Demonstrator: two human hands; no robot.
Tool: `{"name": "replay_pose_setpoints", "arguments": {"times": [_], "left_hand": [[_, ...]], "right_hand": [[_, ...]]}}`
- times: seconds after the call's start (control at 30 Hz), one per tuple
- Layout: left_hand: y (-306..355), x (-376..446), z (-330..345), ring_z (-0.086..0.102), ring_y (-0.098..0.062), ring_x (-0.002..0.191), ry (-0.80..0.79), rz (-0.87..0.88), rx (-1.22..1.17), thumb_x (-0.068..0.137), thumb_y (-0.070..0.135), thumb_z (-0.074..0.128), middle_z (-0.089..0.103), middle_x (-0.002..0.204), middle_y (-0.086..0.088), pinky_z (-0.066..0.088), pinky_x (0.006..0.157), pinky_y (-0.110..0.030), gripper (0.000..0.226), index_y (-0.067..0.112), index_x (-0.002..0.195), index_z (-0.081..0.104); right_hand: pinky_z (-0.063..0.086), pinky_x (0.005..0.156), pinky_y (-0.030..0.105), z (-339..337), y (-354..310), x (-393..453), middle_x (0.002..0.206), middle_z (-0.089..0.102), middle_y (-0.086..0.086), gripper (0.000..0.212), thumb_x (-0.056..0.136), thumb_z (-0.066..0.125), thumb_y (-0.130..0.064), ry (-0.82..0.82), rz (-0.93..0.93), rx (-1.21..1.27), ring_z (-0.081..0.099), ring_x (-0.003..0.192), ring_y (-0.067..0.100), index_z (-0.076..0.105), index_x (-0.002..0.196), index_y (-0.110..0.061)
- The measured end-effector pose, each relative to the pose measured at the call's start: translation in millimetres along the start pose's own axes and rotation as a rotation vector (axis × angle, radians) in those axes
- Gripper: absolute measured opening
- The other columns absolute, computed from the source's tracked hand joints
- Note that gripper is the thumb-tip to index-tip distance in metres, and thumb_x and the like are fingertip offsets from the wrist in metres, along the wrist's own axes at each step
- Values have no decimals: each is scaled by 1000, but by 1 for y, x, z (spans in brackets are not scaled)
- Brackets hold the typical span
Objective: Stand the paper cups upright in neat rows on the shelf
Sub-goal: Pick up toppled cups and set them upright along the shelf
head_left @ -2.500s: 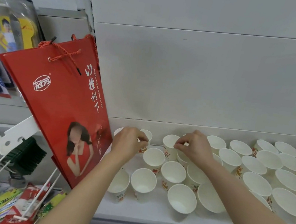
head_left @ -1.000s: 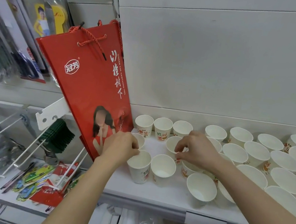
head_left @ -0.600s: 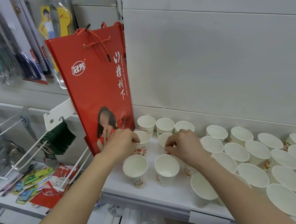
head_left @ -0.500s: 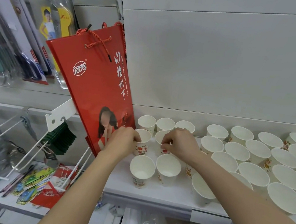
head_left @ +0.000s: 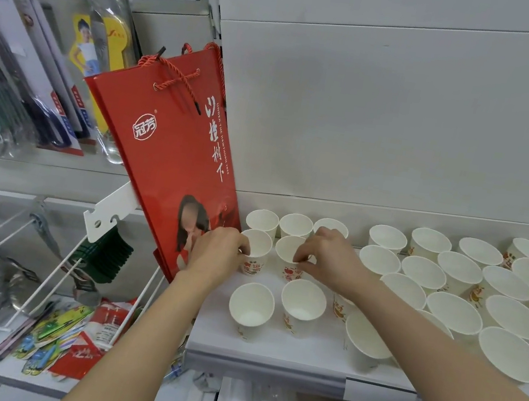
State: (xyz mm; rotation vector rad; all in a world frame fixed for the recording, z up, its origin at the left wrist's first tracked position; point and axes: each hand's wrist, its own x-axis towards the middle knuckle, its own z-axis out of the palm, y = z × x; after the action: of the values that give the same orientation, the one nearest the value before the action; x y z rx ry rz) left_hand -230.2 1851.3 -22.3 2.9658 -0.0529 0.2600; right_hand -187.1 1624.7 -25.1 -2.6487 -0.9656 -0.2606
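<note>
- Two paper cups (head_left: 256, 256) (head_left: 288, 259) stand upright, mouths up, on the shelf (head_left: 267, 350).
- Left hand (head_left: 216, 255) pinches the left cup's rim.
- Right hand (head_left: 330, 259) pinches the right one's.

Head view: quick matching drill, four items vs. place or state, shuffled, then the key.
Items
1. left hand
2. right hand
3. red gift bag
4. front-left cup

Places or states
A. hangs by rope handles, left of the cups
B. stands alone near the shelf front edge, untouched
C. holds the second-row cup next to the bag
D. pinches the rim of the second cup in the second row

Pairs: 1-C, 2-D, 3-A, 4-B
</note>
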Motion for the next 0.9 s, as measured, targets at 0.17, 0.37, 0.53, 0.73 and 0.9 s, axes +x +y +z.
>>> {"name": "replay_pose_setpoints", "arguments": {"times": [0.17,0.37,0.53,0.73,0.9], "left_hand": [[-2,-3,0,63,-19,97,-3,41,-8,87,25,65,66,109,7,47,70,-32,22,29,108,69],[4,-48,-28,54,3,72,74,24,-223,83,43,70,61,93,21,46,79,-32,14,36,95,71],[16,-104,-22,48,4,87,-75,169,-246,69,65,68,60,99,27,45,74,-22,38,42,99,68],[5,-103,-2,51,-6,75,87,85,-126,75,30,80,66,82,18,44,59,-26,12,33,83,72],[3,-89,-5,51,-8,88,51,33,-55,85,35,68,64,92,17,41,64,-27,8,33,92,71]], "right_hand": [[33,68,32,13,-8,7,71,68,-4,4,75,71,-23,39,-19,-19,54,80,23,73,77,-22],[40,66,30,-7,-5,-7,76,67,-7,12,81,71,-32,184,17,197,52,76,16,73,83,-20],[44,72,25,-32,-15,-61,79,66,-20,16,73,75,-43,145,-67,294,56,83,10,73,82,-29],[47,64,35,-14,-16,-82,78,68,-14,22,61,84,-34,84,-156,82,56,75,19,73,80,-28],[43,64,31,-6,-24,-78,71,67,-12,16,64,83,-16,97,-100,101,54,72,17,71,71,-24]]}}
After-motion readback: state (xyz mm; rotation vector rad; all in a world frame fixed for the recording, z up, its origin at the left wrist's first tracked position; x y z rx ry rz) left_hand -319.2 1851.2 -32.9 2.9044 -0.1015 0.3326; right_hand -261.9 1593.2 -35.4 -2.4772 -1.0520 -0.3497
